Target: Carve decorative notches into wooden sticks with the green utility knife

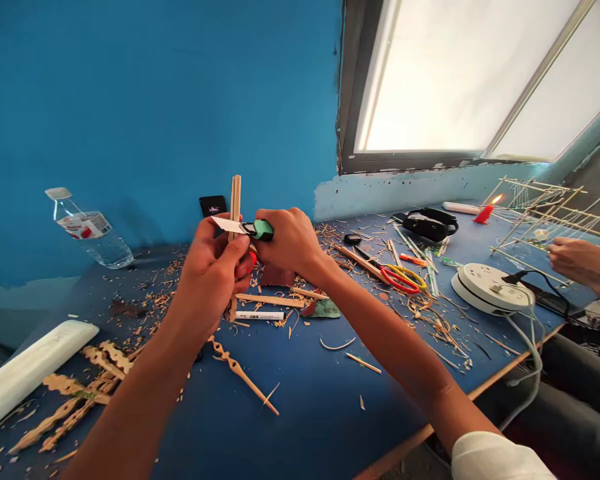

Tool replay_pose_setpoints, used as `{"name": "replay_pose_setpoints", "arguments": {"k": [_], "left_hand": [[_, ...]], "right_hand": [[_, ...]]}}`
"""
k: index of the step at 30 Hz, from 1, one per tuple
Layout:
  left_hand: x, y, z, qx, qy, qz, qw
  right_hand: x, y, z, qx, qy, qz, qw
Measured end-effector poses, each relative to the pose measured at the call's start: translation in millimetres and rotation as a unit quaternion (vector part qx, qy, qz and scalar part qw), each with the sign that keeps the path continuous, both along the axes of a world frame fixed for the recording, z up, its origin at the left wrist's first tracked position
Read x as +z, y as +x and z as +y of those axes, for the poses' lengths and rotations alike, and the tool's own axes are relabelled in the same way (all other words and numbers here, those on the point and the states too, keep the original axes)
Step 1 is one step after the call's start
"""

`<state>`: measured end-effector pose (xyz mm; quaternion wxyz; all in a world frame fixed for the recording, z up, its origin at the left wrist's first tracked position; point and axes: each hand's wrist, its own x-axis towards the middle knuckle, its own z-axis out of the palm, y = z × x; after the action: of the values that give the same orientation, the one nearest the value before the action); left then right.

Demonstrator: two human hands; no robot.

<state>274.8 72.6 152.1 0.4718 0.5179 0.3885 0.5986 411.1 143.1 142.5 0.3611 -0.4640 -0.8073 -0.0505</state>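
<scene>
Upright in my left hand [205, 283] is a small bundle of wooden strips [236, 193], its top rising above the fingers. My right hand [294, 243] grips a utility knife [263, 230] with a green and black handle. Its pale blade crosses the strips, pointing left; my left thumb lies close to the blade's base. Something red shows beside the left fingers, too covered to name. Below the hands lie a white marker [260, 315], a flat wooden stick [270, 301] and a carved wooden stick [240, 373].
Shavings litter the blue table [300, 407]. At left are a water bottle [95, 233], a white block [35, 373] and several carved pieces [80, 393]. At right: scissors [403, 279], a power strip [485, 287], a lit red candle [484, 214], a stick frame [540, 207] and another person's hand [580, 260].
</scene>
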Motion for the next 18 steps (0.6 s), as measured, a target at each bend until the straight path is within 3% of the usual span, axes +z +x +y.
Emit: {"name": "replay_pose_setpoints", "arguments": {"k": [7, 12, 15, 18], "left_hand": [[-26.5, -2.3, 2.6, 0.017, -0.035, -0.022, 0.999], [-45.1, 9.3, 0.3, 0.057, -0.086, -0.043, 0.994], [-52.6, 21.6, -25.1, 0.059, -0.122, -0.040, 0.990], [-57.9, 26.0, -68.1, 0.031, -0.148, -0.023, 0.988]], "right_hand": [[-23.8, -4.4, -0.1, -0.064, -0.045, -0.022, 0.997], [-40.2, -13.1, 7.4, -0.102, -0.089, -0.021, 0.991], [-40.9, -4.5, 18.4, -0.137, -0.117, 0.001, 0.984], [-34.4, 24.2, 34.4, -0.199, -0.154, 0.046, 0.967]]}}
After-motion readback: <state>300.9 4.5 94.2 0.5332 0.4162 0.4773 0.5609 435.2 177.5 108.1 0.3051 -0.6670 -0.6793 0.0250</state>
